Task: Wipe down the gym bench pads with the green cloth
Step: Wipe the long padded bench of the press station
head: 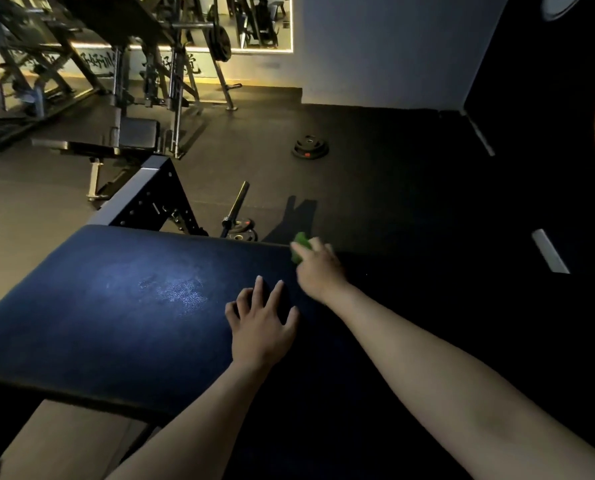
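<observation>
A dark blue bench pad (pixel 116 306) fills the lower left and middle of the head view, with a shiny patch near its centre. My left hand (pixel 259 327) rests flat on the pad with fingers spread. My right hand (pixel 318 266) grips a bunched green cloth (pixel 301 245) at the pad's far edge, to the right of the left hand. Most of the cloth is hidden under my fingers. The right part of the pad is lost in shadow.
Behind the pad stands the bench's black perforated frame (pixel 157 199). A barbell end (pixel 237 206) and weight plates (pixel 310 147) lie on the dark rubber floor. Another bench (pixel 129 136) and racks stand at the back left, before a mirror.
</observation>
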